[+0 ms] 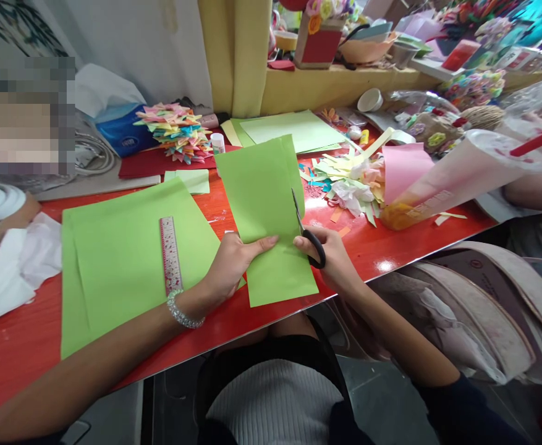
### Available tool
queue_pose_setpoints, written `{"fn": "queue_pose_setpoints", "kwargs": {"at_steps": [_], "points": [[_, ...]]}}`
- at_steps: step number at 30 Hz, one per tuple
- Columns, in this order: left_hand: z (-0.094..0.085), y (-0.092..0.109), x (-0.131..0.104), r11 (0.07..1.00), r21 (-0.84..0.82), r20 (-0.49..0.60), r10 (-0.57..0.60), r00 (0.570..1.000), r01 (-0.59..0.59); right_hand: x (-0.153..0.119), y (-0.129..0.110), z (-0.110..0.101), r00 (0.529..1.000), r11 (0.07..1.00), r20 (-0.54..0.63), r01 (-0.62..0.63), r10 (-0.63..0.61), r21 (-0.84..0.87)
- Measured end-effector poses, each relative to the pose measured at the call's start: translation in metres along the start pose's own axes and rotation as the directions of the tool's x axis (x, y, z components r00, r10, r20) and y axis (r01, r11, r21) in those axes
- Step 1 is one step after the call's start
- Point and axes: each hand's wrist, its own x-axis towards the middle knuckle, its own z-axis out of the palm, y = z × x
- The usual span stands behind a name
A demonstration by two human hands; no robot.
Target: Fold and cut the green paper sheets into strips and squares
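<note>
From my end, reading left to right, I have flat green sheets on the red table with a patterned ruler lying on them. Next comes my left hand, clamped on the left side of the held sheet, thumb on top and fingers underneath. To cut well, I'd judge that this pinch should keep the paper taut and flat, with the thumb clear of the cutting line, while the scissors take long, even strokes and the left hand turns the paper to steer. The held sheet sits in front of me, near the table's front edge; its long axis runs away from me, the far end leaning left. The black-handled scissors lie along its right side, tips pointing away and slightly left; whether the blades are parted I can't tell. My right hand is closed around their handles.
</note>
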Motion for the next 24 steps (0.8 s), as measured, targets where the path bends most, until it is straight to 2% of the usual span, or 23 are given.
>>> {"fn": "queue_pose_setpoints", "kwargs": {"at_steps": [10, 24], "points": [[0.0010, -0.0031, -0.0011, 0.999, 0.003, -0.007, -0.039, 0.999, 0.039, 0.0012, -0.0011, 0.0003, 1.000, 1.000, -0.020, 0.012, -0.012, 0.020], [0.0030, -0.0049, -0.0054, 0.995, 0.100, -0.022, -0.006, 1.000, 0.008, 0.0020, -0.0002, -0.0028, 0.999, 1.000, -0.044, 0.007, -0.007, -0.006]]}}
